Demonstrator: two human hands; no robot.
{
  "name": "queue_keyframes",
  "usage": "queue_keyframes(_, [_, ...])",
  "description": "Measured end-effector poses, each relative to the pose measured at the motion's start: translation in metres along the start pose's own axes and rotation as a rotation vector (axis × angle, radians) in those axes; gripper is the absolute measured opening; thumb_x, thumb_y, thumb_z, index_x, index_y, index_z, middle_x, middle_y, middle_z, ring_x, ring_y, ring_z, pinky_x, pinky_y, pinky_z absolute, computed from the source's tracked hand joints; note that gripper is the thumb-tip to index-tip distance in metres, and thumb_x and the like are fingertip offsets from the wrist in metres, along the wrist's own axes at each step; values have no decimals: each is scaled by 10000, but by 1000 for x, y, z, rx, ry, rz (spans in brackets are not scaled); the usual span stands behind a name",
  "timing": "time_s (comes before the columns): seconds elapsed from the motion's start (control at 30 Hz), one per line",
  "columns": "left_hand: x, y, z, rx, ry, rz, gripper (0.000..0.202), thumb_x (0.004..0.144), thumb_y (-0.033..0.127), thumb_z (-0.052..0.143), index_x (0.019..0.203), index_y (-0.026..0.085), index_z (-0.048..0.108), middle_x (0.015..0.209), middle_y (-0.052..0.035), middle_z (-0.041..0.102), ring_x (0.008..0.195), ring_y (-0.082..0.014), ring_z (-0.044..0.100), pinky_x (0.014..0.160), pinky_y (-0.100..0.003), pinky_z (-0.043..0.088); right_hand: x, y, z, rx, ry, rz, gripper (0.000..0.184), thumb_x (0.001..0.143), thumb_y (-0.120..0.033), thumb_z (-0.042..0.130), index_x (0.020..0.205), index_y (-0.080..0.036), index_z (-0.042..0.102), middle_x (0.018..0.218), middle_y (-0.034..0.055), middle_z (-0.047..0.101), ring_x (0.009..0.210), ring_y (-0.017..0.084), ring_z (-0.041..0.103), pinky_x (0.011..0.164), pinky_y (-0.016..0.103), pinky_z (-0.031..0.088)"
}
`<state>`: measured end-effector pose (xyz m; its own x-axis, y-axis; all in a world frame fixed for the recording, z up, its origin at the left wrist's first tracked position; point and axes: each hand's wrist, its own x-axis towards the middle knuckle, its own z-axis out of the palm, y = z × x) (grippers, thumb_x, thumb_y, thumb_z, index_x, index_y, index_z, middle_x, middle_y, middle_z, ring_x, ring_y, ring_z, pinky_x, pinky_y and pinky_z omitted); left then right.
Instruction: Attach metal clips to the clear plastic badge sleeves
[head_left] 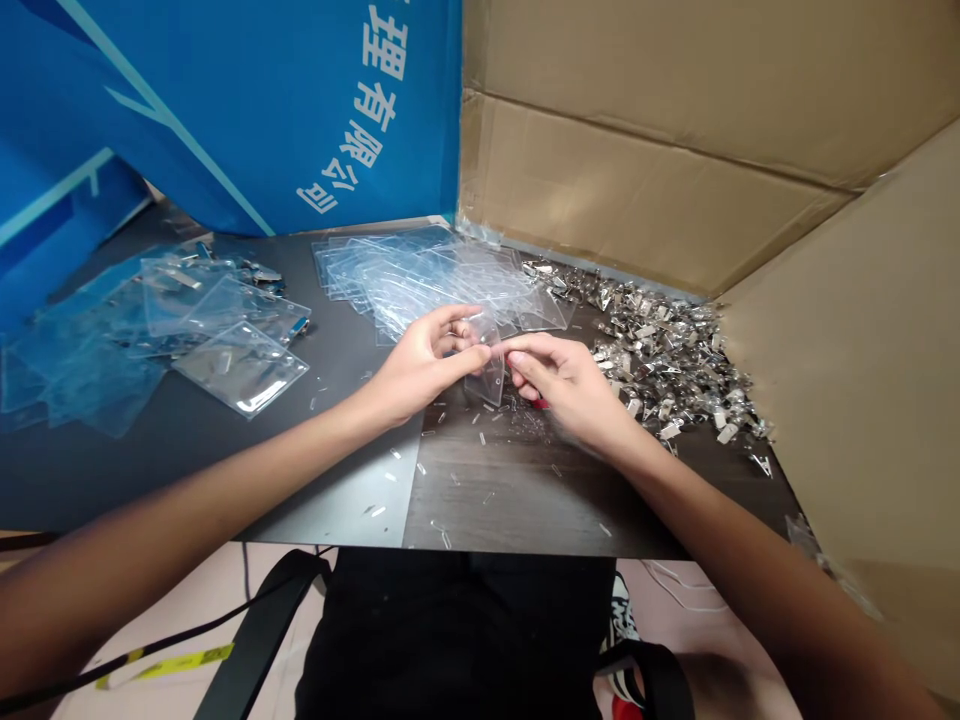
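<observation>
At the centre of the frame, the left hand (pixel 439 360) is partly curled, its thumb and fingers clamped on a clear plastic sleeve (pixel 491 382), a thin, flat, glossy piece held tilted above the table. The right hand (pixel 559 378), just right of centre, is closed more tightly, its fingers folded inward and its index fingertip at the sleeve's edge; what lies within its grip cannot be told, though a small red object (pixel 540 403) shows beneath it. Under the hands, small clear strips (pixel 483 438) are scattered over the table (pixel 510 510), its surface dark wood-grain at the lower centre and smooth grey further left. Just beyond the hands, at the upper centre, transparent rectangular sleeves (pixel 405 275) overlap in a loose, shiny heap. Right of centre spreads a jumbled pile of metal clips (pixel 660 345), silvery and hard-edged, with clear plastic straps among them. At the left of the frame lie more clear sleeves (pixel 240 368), with metal clips showing among them. A glossy blue panel (pixel 285 100) with white characters fills the upper left; creased brown cardboard (pixel 637 130) stands at the upper right. 2 bare forearms reach in from the lower corners.
</observation>
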<state>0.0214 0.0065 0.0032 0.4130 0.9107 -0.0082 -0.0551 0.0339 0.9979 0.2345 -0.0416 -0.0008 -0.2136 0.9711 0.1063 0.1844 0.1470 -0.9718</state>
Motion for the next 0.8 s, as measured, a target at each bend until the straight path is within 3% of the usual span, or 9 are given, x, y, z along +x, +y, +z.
queue_keyframes(0.17, [1, -3, -2, 41, 16, 13, 696, 779, 311, 930, 1396, 131, 662, 1023, -29, 632, 899, -173, 661, 850, -329, 568, -1, -3, -9, -169, 27, 8, 329, 1064, -265, 626, 1255, -260, 894, 837, 11, 649, 706, 165, 546, 695, 334, 461])
queue_keyframes(0.27, [2, -5, -3, 81, 17, 38, 701, 774, 318, 938, 1394, 129, 672, 1061, -51, 659, 943, -186, 658, 863, -327, 570, 0, -6, -11, -201, 15, -22, 318, 1043, -243, 642, 1223, -257, 904, 829, 18, 698, 775, 190, 591, 761, 358, 497])
queue_keyframes(0.47, [3, -8, -4, 92, 18, 51, 715, 790, 341, 943, 1414, 131, 667, 1102, -66, 669, 963, -189, 657, 851, -321, 573, 1, -9, -5, 105, 43, 36, 312, 914, -461, 893, 1125, -233, 866, 998, 66, 823, 877, 205, 710, 789, 359, 574])
queue_keyframes(0.6, [2, -6, -4, 78, 9, 44, 726, 785, 348, 947, 1413, 122, 663, 1064, -47, 654, 935, -177, 655, 846, -313, 566, 1, -11, -3, 234, 24, 99, 391, 739, -435, 1051, 976, -223, 824, 938, 52, 821, 868, 191, 732, 828, 349, 602])
queue_keyframes(0.8, [3, -5, -6, 90, -28, 44, 791, 778, 346, 979, 1461, 134, 641, 1050, -46, 650, 952, -189, 650, 868, -331, 563, 0, -10, -3, 289, 58, 157, 419, 682, -473, 1082, 934, -239, 844, 922, 40, 824, 850, 204, 739, 708, 339, 590])
